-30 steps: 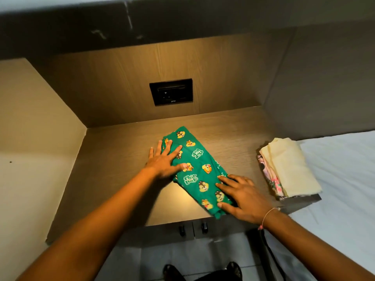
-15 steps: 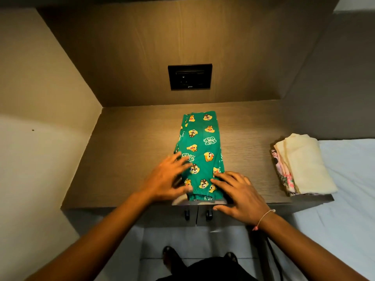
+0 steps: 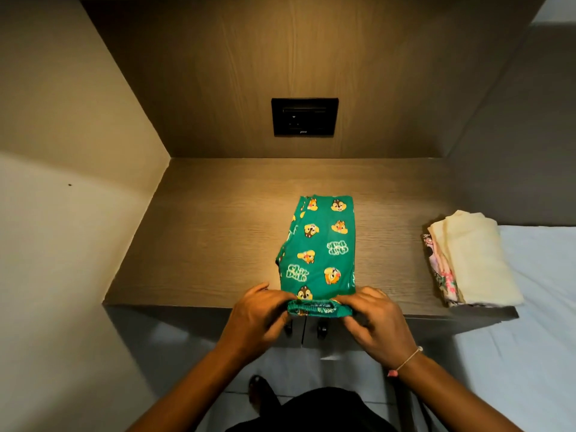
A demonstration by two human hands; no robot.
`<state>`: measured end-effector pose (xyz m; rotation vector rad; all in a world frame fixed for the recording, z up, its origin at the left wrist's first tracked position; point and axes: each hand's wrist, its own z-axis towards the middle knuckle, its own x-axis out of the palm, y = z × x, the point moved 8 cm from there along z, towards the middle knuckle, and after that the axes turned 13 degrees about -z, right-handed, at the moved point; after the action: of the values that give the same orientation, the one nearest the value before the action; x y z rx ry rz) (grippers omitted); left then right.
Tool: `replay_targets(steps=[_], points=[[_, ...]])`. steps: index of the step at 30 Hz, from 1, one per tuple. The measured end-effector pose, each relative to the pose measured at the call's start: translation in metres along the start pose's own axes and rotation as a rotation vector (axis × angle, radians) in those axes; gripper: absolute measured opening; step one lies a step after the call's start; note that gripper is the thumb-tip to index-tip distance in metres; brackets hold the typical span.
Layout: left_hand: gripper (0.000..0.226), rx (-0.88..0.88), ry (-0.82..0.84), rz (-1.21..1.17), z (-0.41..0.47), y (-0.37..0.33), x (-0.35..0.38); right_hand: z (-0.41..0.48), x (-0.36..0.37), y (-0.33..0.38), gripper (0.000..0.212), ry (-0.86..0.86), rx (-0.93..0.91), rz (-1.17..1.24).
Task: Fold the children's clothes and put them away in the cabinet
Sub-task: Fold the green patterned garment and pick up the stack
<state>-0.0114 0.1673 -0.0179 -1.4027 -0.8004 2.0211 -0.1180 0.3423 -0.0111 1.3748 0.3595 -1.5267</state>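
Green children's trousers (image 3: 321, 244) printed with cartoon chipmunks lie lengthwise in a narrow strip on the wooden countertop (image 3: 218, 244). Their near end is lifted and rolled at the counter's front edge. My left hand (image 3: 258, 316) pinches the left corner of that near end. The right corner is gripped by my right hand (image 3: 377, 322), which wears a thin bracelet. A stack of folded clothes (image 3: 470, 260), cream on top and floral pink below, rests at the counter's right end.
Below the counter edge, two small cabinet door knobs (image 3: 321, 330) show between my hands. A black wall socket (image 3: 304, 116) sits on the back panel. Walls close in the niche at left and right. A white bed sheet (image 3: 536, 291) lies to the right.
The trousers were turned from a diagonal to straight. Both hands slid from lying flat on the cloth to its near end and took hold of it, lifting the edge.
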Motion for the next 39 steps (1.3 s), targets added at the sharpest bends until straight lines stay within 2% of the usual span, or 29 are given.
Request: replay_targets(steps=[4,8,14,17,20,22,24,27,30,35,37,39], points=[[0.025,-0.067,-0.034,-0.222,0.019,-0.024,-0.023,0.020,-0.037,0.005,0.027,-0.057,0.117,0.199],[0.020,-0.189,-0.011,-0.329,0.064,-0.019,-0.037,0.064,-0.052,-0.013,0.018,0.044,0.282,0.351],[0.018,-0.482,-0.036,-0.230,0.152,0.041,-0.020,0.136,-0.019,-0.071,0.006,0.228,0.426,0.097],[0.042,-0.580,-0.029,-0.129,0.178,0.062,-0.012,0.157,-0.005,-0.089,0.027,0.212,0.506,-0.001],[0.065,-0.468,0.014,0.079,0.175,0.059,-0.002,0.156,0.009,-0.091,0.052,0.237,0.477,-0.157],[0.074,-0.289,0.090,0.255,0.156,0.049,0.017,0.142,0.018,-0.081,0.057,0.215,0.369,-0.244],[0.076,-0.185,0.224,0.406,0.132,0.050,0.039,0.120,0.034,-0.070,0.061,0.261,0.233,-0.370],[0.068,-0.229,0.322,0.487,0.110,0.074,0.052,0.095,0.062,-0.074,0.063,0.434,0.143,-0.501],[0.063,-0.242,0.291,0.497,0.114,0.083,0.044,0.095,0.066,-0.082,0.065,0.436,0.105,-0.540],[0.066,-0.258,0.278,0.485,0.117,0.083,0.046,0.098,0.064,-0.081,0.067,0.468,0.091,-0.545],[0.071,-0.281,0.227,0.459,0.116,0.081,0.041,0.097,0.058,-0.077,0.069,0.435,0.150,-0.509],[0.078,-0.353,0.060,0.406,0.115,0.081,0.025,0.091,0.041,-0.079,0.072,0.292,0.334,-0.426]])
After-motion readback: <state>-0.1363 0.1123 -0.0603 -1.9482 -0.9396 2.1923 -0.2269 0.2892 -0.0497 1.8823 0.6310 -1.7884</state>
